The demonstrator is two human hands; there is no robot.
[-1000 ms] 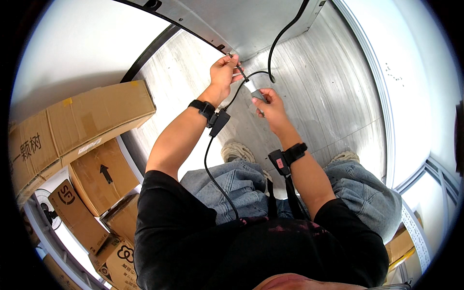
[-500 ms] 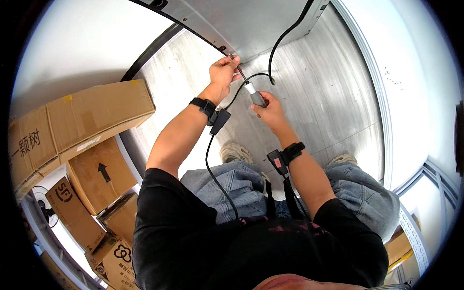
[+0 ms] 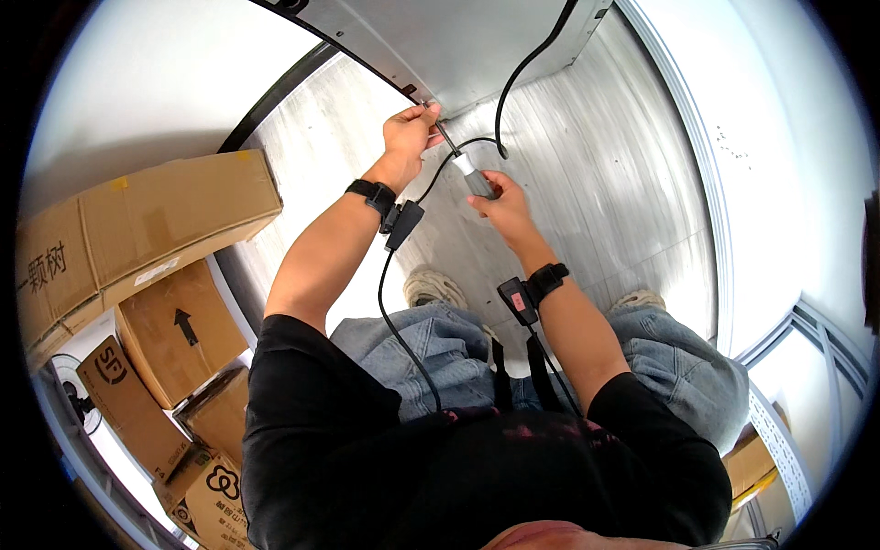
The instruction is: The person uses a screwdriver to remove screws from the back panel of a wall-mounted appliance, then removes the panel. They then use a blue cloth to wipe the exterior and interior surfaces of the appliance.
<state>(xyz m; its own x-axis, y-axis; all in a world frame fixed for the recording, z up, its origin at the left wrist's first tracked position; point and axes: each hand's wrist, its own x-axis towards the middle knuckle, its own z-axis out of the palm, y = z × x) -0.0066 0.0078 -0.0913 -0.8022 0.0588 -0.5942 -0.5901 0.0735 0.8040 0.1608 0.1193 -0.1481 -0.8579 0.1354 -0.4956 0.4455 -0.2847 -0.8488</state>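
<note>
My right hand (image 3: 502, 203) is closed round the grey and white handle of a screwdriver (image 3: 475, 176). The dark shaft runs up and left toward the lower corner of a large light-grey metal cabinet (image 3: 440, 55). There my left hand (image 3: 411, 133) has its fingers pinched by the shaft's tip, against the cabinet's edge. What those fingertips hold, perhaps the shaft end or a small part, is hidden. A black cable (image 3: 502, 119) hangs from the cabinet and loops down behind the screwdriver. Each wrist wears a black strap with a small box on a cord.
Cardboard boxes (image 3: 174, 206) are stacked on a shelf to the left. A white wall with a metal frame edge (image 3: 710, 220) rises on the right, with another shelf (image 3: 779, 449) at lower right. My shoes stand on the grey wood-look floor (image 3: 614, 165).
The whole view has shifted slightly, so everything sits a little further left. Both hands keep their places at the screwdriver and the cabinet edge; the grip looks the same.
</note>
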